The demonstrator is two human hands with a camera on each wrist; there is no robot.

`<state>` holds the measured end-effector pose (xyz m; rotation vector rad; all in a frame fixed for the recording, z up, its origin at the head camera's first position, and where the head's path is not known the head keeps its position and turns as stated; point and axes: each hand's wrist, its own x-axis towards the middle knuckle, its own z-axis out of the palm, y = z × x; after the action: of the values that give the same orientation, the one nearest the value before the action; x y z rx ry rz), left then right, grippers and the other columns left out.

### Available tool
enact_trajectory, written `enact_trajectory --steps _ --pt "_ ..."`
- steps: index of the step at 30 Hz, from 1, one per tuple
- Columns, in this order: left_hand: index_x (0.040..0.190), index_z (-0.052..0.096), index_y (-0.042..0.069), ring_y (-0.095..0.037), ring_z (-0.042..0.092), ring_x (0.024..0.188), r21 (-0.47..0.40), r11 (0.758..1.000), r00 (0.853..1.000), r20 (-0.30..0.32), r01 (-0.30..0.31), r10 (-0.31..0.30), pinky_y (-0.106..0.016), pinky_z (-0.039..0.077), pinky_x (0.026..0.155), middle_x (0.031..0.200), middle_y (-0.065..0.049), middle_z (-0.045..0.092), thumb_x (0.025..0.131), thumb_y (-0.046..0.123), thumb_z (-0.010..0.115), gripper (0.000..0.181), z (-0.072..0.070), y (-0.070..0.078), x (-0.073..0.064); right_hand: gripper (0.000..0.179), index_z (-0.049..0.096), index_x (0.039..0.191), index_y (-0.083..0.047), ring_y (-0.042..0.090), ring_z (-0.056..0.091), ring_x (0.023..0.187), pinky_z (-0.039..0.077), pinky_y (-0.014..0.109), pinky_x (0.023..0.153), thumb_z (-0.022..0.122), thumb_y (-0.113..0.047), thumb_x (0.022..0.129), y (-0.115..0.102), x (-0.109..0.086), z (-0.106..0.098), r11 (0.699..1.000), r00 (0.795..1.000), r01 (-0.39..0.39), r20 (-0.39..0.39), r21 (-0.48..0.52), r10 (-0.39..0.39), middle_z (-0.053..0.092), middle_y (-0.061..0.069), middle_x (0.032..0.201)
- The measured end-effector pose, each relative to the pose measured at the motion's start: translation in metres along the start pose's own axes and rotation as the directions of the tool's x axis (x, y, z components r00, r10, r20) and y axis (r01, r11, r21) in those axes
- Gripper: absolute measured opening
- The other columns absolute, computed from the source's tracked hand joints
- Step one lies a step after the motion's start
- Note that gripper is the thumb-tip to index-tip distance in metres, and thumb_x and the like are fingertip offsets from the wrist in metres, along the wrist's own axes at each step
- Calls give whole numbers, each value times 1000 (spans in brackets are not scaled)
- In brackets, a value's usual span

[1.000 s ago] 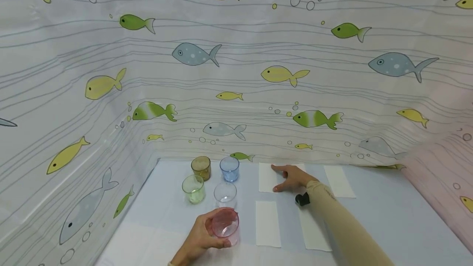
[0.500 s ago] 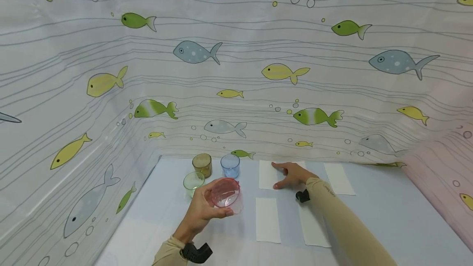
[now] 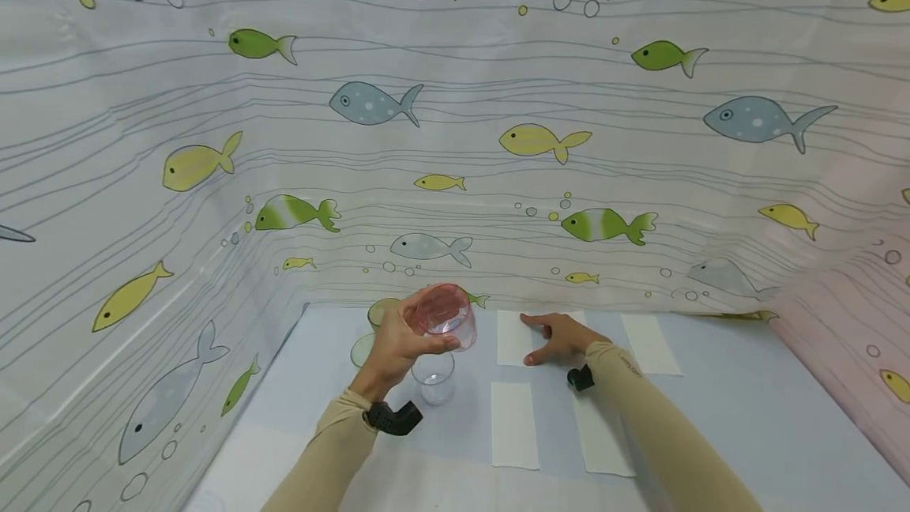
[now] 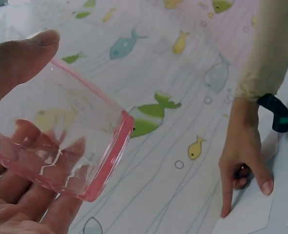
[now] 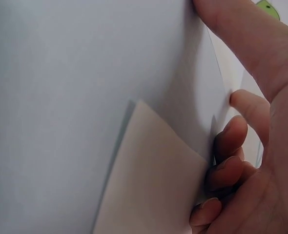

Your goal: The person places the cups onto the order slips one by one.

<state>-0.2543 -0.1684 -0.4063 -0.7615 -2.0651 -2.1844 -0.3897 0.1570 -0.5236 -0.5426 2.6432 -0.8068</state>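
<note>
I see a white plastic curtain wall (image 3: 455, 141) all around me, with wavy grey lines, bubbles and green, yellow and blue fish on it. On my right is a pale pink curtain (image 3: 853, 338). Below is a light blue table (image 3: 746, 417). The light is soft and even.

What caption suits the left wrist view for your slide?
Left hand grips a tilted pink cup; right hand presses a white sheet.
</note>
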Motion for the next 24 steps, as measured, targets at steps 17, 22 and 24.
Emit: enact_trajectory --steps 17,22,24 --pt "144 62 4 -37 63 136 -58 995 997 25 79 -78 -37 55 111 144 -21 66 81 -11 84 69 23 -32 73 102 50 159 -29 18 46 83 35 31 68 98 -47 72 -1 0 -2 999 999 -35 1 10 35 49 4 90" --pt "145 60 5 -43 60 138 -39 996 995 60 82 -79 -37 55 111 145 -22 64 82 -11 83 69 27 -51 88 102 51 158 -31 17 45 82 35 31 68 99 -47 70 0 2 -2 999 999 -33 1 19 33 48 3 89" --pt "146 60 5 -43 59 139 -22 996 993 72 91 -89 -38 55 112 146 -23 64 83 -10 83 69 29 -57 93 102 51 158 -32 17 46 82 35 31 68 99 -48 69 0 4 -2 999 999 -42 3 19 42 48 2 89"
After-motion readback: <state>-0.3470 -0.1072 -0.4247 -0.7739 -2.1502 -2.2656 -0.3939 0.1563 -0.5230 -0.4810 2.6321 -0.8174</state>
